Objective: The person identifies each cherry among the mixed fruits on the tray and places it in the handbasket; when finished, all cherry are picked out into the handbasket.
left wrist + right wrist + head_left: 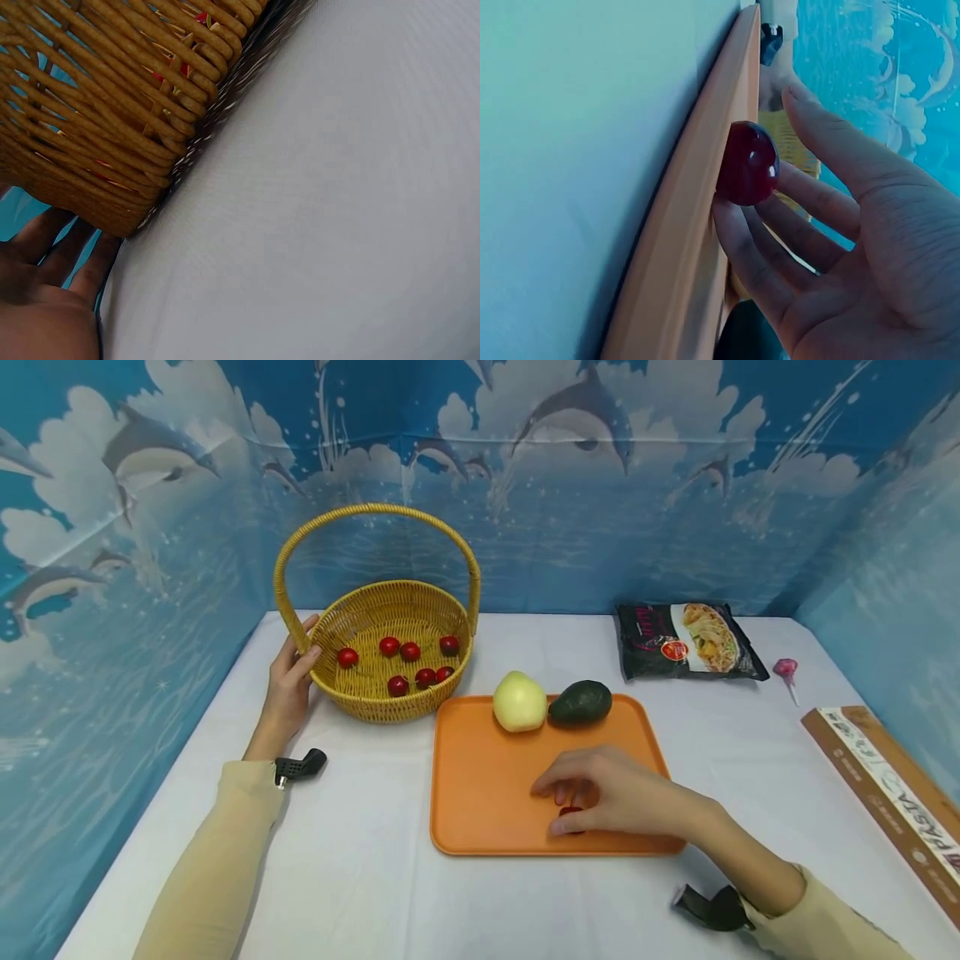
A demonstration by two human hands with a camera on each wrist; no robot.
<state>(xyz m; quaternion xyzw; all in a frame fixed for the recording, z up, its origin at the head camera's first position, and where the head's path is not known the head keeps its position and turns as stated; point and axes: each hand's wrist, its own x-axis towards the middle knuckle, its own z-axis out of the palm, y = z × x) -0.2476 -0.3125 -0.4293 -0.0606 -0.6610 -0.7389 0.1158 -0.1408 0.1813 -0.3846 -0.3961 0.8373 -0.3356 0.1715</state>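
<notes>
A wicker basket [375, 710] with a tall arched handle stands at the back left, several dark red cherries [410, 651] inside it. My left hand [288, 681] holds its left side near the foot of the handle; in the left wrist view the fingers [91, 270] lie against the weave. Over the front of an orange tray [480, 793], my right hand [611, 789] reaches down around a single cherry [750, 163]. In the right wrist view a fingertip meets that cherry's lower side, while the thumb [832, 139] stands apart from it.
A pale yellow-green round fruit [520, 702] and a dark green avocado [581, 702] lie at the tray's back edge. Behind on the right are a black food packet [686, 642], a pink lollipop [786, 670] and a long pasta box [892, 802]. Dolphin-printed cloth [555, 527] encloses the table.
</notes>
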